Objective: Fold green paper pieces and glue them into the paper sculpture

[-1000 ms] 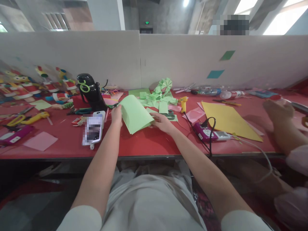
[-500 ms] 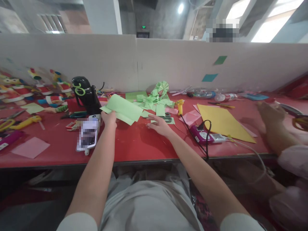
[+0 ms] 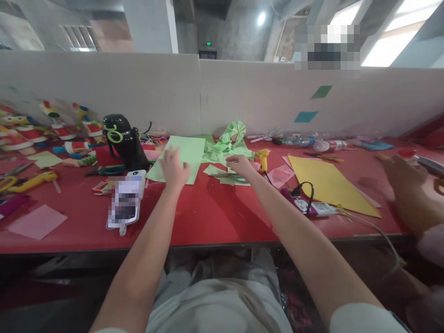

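Observation:
A large light-green paper sheet (image 3: 194, 152) lies on the red table, and my left hand (image 3: 176, 170) is over its lower part with the fingers spread and a little blurred. My right hand (image 3: 241, 165) is at the front of a heap of folded green paper (image 3: 222, 149), its fingers bent together; what is between them is hidden. Just below that hand are cut green paper pieces (image 3: 214, 172) and green-handled scissors (image 3: 239, 178), partly covered. A pleated green paper rosette (image 3: 237, 132) tops the heap.
To the left are a black bottle (image 3: 123, 143), a phone (image 3: 125, 201) and several paper figures (image 3: 62, 125). On the right, a yellow glue gun (image 3: 263, 159), a purple power strip (image 3: 301, 203) and yellow paper (image 3: 326, 185). Another person's hand (image 3: 404, 178) is at far right.
My left hand has let go of the green sheet, which now lies flat, and moved right over it. My right hand has moved slightly right and away from me, its fingers curling in.

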`<action>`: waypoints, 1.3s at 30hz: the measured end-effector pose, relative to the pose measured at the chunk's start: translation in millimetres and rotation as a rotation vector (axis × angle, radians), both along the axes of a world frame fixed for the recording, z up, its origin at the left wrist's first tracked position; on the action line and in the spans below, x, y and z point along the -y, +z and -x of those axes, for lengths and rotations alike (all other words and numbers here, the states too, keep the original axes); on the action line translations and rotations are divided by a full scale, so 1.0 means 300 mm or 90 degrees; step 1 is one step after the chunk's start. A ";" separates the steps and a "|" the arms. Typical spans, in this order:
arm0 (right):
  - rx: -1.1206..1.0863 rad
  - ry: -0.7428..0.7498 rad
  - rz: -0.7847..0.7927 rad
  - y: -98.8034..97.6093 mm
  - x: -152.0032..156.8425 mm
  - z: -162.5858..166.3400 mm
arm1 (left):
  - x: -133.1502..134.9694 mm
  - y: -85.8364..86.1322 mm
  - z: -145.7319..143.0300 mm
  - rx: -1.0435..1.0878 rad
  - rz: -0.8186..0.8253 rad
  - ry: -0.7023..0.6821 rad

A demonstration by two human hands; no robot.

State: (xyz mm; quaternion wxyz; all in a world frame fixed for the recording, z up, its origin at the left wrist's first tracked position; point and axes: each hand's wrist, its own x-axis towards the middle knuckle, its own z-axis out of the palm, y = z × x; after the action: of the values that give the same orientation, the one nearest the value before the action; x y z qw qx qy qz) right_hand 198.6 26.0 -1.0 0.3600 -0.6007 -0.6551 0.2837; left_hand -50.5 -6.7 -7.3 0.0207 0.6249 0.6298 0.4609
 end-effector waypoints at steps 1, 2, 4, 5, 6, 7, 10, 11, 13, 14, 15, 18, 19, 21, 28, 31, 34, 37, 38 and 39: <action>0.015 0.000 -0.001 0.000 -0.032 0.000 | -0.002 0.003 -0.027 -0.074 0.072 -0.085; 0.033 0.002 -0.001 -0.003 -0.060 0.003 | -0.008 0.003 -0.052 -0.134 0.143 -0.133; 0.069 0.007 -0.005 -0.012 -0.108 0.015 | -0.026 -0.007 -0.089 -0.236 0.288 -0.169; 0.086 0.012 -0.006 -0.017 -0.127 0.023 | -0.037 -0.014 -0.098 -0.265 0.351 -0.169; 0.101 0.016 -0.009 -0.022 -0.143 0.032 | -0.047 -0.021 -0.102 -0.283 0.400 -0.158; 0.115 0.019 -0.012 -0.026 -0.157 0.040 | -0.056 -0.028 -0.101 -0.291 0.434 -0.143; 0.147 0.025 -0.028 -0.037 -0.193 0.061 | -0.077 -0.040 -0.082 -0.287 0.470 -0.087; 0.153 0.027 -0.033 -0.041 -0.204 0.065 | -0.083 -0.042 -0.074 -0.282 0.473 -0.070; 0.159 0.031 -0.042 -0.051 -0.224 0.070 | -0.094 -0.046 -0.062 -0.268 0.476 -0.036; 0.158 0.031 -0.045 -0.057 -0.233 0.070 | -0.100 -0.049 -0.058 -0.259 0.476 -0.021; 0.156 0.029 -0.047 -0.063 -0.241 0.070 | -0.105 -0.052 -0.054 -0.249 0.475 -0.009; 0.141 0.015 -0.049 -0.075 -0.260 0.064 | -0.117 -0.066 -0.050 -0.219 0.442 0.009; 0.132 0.012 -0.050 -0.075 -0.265 0.063 | -0.120 -0.069 -0.050 -0.209 0.417 0.007; 0.108 0.011 -0.057 -0.071 -0.267 0.061 | -0.128 -0.069 -0.053 -0.177 0.347 -0.011; 0.018 0.103 -0.076 -0.046 -0.164 0.077 | -0.175 -0.038 -0.109 0.296 0.255 -0.284; -0.048 0.190 -0.084 -0.047 -0.109 0.083 | -0.174 -0.034 -0.127 0.404 0.311 -0.303; -0.100 0.220 -0.052 -0.053 -0.095 0.076 | -0.161 -0.038 -0.125 0.407 0.311 -0.308; -0.117 0.135 -0.093 -0.062 -0.131 0.060 | -0.148 -0.041 -0.116 0.401 0.298 -0.331; -0.109 0.083 -0.118 -0.064 -0.152 0.055 | -0.143 -0.040 -0.113 0.384 0.298 -0.331; -0.088 0.035 -0.141 -0.065 -0.177 0.052 | -0.138 -0.039 -0.112 0.365 0.301 -0.324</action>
State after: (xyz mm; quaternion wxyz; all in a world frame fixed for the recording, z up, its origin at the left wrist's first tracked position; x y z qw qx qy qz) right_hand 183.0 79.1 -20.4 0.4605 -0.5181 -0.6723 0.2600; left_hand -17.1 34.6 -18.9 0.4496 0.5849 0.5128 0.4391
